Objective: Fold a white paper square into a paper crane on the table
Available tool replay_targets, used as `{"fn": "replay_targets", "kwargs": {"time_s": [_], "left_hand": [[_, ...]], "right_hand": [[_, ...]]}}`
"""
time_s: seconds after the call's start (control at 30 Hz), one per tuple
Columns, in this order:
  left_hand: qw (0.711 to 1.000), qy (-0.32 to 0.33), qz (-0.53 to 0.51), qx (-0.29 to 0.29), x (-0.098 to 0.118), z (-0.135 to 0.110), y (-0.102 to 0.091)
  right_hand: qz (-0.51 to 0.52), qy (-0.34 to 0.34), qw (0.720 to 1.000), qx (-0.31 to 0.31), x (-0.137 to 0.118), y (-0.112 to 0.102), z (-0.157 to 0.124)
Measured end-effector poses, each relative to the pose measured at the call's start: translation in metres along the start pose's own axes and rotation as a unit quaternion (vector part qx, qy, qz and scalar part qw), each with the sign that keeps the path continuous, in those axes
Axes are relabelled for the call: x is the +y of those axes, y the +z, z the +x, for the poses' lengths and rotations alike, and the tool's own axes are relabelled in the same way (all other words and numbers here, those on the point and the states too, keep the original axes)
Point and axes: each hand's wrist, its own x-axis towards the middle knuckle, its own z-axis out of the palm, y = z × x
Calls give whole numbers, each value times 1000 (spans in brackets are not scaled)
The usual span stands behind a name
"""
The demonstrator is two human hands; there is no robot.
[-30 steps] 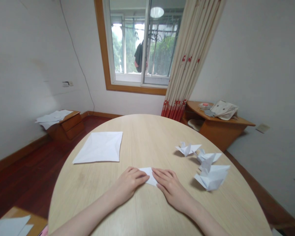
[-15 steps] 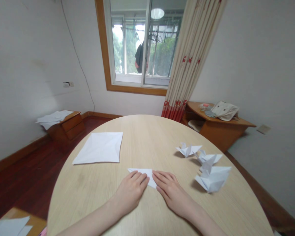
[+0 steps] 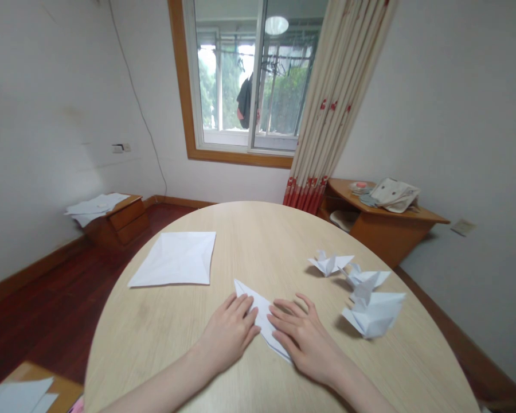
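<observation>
A folded piece of white paper [image 3: 262, 314] lies flat on the round table between my hands, its long shape slanting from upper left to lower right. My left hand [image 3: 234, 324] rests over its left side, fingers stretched out and pressing on the paper. On the right side my right hand [image 3: 298, 332] touches the paper with its fingers spread, the index finger slightly raised. Part of the paper is hidden under both hands. To the right stand three folded paper birds [image 3: 376, 312], one behind another.
Square white paper sheets [image 3: 174, 258] lie at the left of the round wooden table [image 3: 258, 241]. Beyond it, a corner desk [image 3: 387, 229] carries a cloth bag [image 3: 395, 194]. A small drawer cabinet [image 3: 129, 221] with papers stands by the left wall. More paper [image 3: 17, 396] lies at lower left.
The folded paper has turned clockwise, its left tip now pointing up and its right end nearer me. My right hand's fingers have spread apart.
</observation>
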Motion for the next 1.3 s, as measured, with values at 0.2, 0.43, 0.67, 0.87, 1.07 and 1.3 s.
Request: {"fn": "replay_targets", "kwargs": {"time_s": [0.2, 0.43, 0.67, 0.87, 1.07, 1.3], "left_hand": [[1000, -17, 18, 12, -3, 1, 0], [999, -43, 0, 6, -3, 2, -7], [999, -37, -9, -3, -3, 2, -10], [998, -30, 29, -42, -3, 3, -7], [998, -17, 9, -53, -8, 6, -7], [998, 28, -47, -41, -12, 4, -11]], "right_hand": [[15, -15, 999, 29, -3, -3, -1], [20, -27, 999, 42, 0, 0, -1], [38, -18, 997, 59, 3, 5, -2], [36, -26, 997, 58, 2, 7, -3], [47, -39, 996, 66, 2, 9, -4], [49, -62, 994, 77, 2, 10, -2]]}}
